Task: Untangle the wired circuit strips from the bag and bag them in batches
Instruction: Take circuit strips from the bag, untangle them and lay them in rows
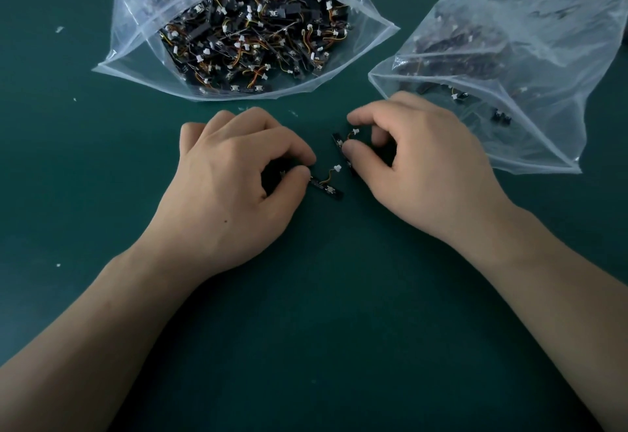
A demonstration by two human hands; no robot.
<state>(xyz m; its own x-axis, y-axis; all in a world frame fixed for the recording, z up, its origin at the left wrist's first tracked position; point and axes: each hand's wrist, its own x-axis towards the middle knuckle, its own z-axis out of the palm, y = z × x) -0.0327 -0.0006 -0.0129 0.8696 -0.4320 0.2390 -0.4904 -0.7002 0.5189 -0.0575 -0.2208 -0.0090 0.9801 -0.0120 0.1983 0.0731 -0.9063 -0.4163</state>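
Two strips: apart on my mat, between my hands.
Left strip: slants down-right; my left hand pinches its left end.
Right strip: steeper slant; my right hand pinches it.
Bags: full open bag beyond; second bag beside my right hand.

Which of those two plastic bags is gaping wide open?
The bag on the left: its mouth gapes, baring tangled circuit strips. The right bag shows its contents only through plastic.

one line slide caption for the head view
Left hand pinches the near strip, right hand the far strip, before the full bag and second bag.
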